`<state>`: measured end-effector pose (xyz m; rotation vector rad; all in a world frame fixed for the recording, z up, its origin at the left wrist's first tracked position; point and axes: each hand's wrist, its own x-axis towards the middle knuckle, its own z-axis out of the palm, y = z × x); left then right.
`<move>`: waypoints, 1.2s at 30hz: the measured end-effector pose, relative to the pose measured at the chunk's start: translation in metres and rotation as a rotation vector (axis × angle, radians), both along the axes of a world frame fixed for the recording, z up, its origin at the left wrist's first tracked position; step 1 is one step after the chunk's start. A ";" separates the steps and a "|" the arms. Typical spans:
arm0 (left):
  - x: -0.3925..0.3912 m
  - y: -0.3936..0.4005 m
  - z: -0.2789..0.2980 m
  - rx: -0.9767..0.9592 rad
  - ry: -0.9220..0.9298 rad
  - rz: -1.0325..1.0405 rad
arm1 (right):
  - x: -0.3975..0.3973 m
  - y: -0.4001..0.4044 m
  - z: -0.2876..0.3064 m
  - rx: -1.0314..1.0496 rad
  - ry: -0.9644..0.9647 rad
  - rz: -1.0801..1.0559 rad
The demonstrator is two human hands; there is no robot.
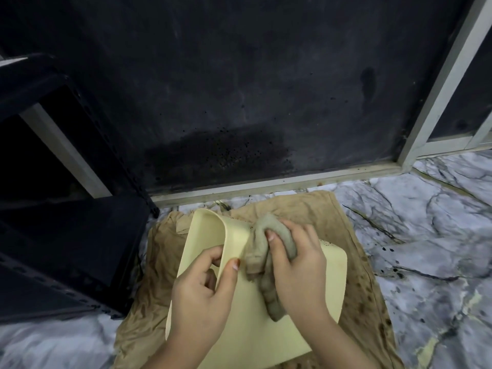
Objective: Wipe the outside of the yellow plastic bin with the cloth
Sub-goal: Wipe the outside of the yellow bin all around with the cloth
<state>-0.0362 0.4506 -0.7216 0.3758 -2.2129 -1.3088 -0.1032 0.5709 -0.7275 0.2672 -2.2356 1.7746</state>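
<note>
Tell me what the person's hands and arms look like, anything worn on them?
Both are bare: no gloves, rings, watch or sleeves show on the left hand or the right hand. The forearms are uncovered to the frame edge. Fingernails are short and unpainted.

Smooth matt plastic bin (255, 302), nubby cloth (269, 243), glossy marble-look floor (426, 222)

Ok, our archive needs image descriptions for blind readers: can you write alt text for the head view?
A person's right hand presses a bunched grey cloth against the outside of a pale yellow plastic bin, while the left hand grips its rim. The bin lies on a stained tan sheet over marble flooring.
</note>
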 end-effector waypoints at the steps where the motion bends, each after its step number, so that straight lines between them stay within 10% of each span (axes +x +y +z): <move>1: 0.000 -0.001 0.000 -0.009 -0.004 -0.002 | -0.004 0.005 0.000 0.018 -0.026 0.003; 16: -0.009 -0.015 0.026 0.152 -0.165 -0.141 | -0.032 0.070 -0.024 0.268 -0.307 0.014; 36: -0.002 0.000 0.024 0.214 0.004 -0.128 | 0.020 -0.005 0.025 0.268 0.055 0.187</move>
